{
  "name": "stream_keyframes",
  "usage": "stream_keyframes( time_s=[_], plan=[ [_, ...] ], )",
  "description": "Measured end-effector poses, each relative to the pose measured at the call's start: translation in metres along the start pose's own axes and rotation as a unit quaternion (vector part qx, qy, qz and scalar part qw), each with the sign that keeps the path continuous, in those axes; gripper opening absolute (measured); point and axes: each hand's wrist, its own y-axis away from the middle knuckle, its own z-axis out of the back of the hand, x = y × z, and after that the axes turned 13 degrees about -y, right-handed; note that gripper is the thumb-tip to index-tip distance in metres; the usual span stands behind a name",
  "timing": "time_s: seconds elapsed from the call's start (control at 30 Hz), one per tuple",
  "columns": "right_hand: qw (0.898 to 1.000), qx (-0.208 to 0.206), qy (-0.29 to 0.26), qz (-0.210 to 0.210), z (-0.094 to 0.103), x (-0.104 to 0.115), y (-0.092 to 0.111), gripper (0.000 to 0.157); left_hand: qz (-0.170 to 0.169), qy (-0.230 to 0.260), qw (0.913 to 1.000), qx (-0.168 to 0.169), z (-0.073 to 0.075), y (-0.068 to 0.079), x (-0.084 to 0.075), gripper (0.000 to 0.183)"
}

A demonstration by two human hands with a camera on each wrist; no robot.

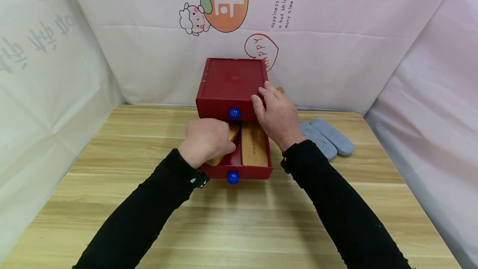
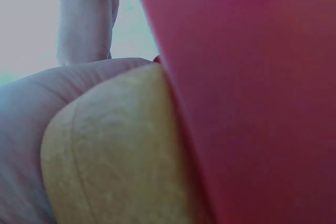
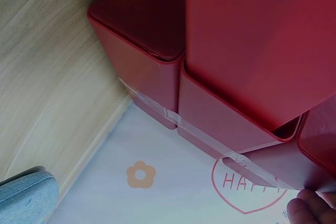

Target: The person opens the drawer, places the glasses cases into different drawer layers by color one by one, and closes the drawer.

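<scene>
A red drawer cabinet (image 1: 234, 79) with blue knobs stands against the white cloth backdrop, one drawer (image 1: 255, 173) pulled out below its top box. My left hand (image 1: 207, 138) is in the left side of that drawer and grips a tan rounded case (image 2: 115, 145); its fingertips are hidden. A second tan case (image 1: 254, 144), printed with small lettering, lies along the drawer's right side. On the right front edge of the top box rests my right hand (image 1: 278, 113), fingers extended. Its fingertips (image 3: 307, 208) touch the box in the right wrist view.
Two blue-grey oblong cases (image 1: 332, 136) lie side by side on the wooden table (image 1: 239, 227), right of the cabinet. White printed cloth (image 1: 336, 61) hangs behind and at both sides. In the right wrist view, clear tape (image 3: 173, 115) runs across the stacked red boxes.
</scene>
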Motion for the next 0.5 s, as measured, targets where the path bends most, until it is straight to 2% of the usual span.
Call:
stream_keyframes(
  time_s=[0.5],
  plan=[
    [1.000, -0.006, -0.004, 0.001, -0.0011, 0.0000, 0.0001, 0.064, 0.004, 0.013, 0.9999, -0.005, -0.0068, -0.0104, -0.0059, 0.036]
  ],
)
